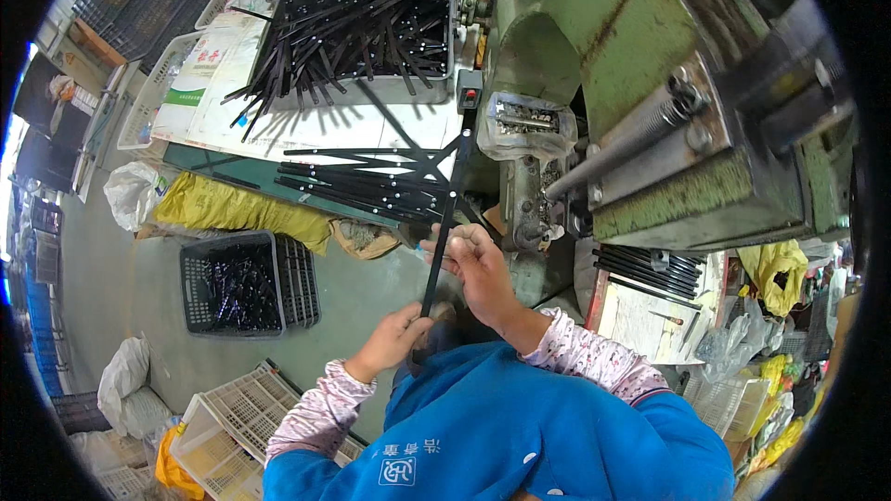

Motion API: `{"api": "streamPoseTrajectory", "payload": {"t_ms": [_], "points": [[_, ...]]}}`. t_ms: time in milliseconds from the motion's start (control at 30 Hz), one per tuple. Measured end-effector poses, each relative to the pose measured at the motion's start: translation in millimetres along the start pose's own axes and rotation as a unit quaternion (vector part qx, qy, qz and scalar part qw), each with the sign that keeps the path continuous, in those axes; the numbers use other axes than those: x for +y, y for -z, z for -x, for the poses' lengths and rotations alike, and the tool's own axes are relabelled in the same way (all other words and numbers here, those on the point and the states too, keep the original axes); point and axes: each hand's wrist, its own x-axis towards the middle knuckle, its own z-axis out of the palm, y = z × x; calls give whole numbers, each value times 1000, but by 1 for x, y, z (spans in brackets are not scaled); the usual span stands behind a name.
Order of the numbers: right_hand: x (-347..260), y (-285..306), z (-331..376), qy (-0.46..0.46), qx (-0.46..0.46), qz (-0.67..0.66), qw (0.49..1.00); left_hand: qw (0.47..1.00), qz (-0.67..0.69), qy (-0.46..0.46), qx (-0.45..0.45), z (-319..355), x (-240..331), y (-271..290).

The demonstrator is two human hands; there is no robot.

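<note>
A long, flat black strip with pale round spots runs slantwise up from my hands toward the green machine. My left hand is closed around its lower end. Higher up, my right hand grips the same strip, fingertips showing past its left edge and thumb on the near side. Just beyond, several similar black strips lie fanned out on the bench. A grey bin behind them is heaped with more strips, many jutting over its front.
The green machine with a spring-loaded rod fills the right side. Beside it sits a clear tub of small metal parts. On the floor stand a dark crate of black pieces and a pale crate. More strips lie at right.
</note>
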Motion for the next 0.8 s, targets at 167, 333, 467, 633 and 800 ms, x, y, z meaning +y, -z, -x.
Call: {"api": "streamPoseTrajectory", "payload": {"t_ms": [167,333,467,633,800], "points": [[-2,2,15,190,-16,364,912,863,-472,19,-180,28,74,11],[-37,-6,40,159,-214,513,816,792,-348,-252,434,-5,121,55],[-37,-9,50,254,-263,538,759,937,75,-268,212,-17,122,1],[-38,7,63,139,-287,440,839,906,-101,-301,280,-34,125,-22],[-51,19,74,243,-190,419,854,854,322,-322,253,-61,159,-25]]}}
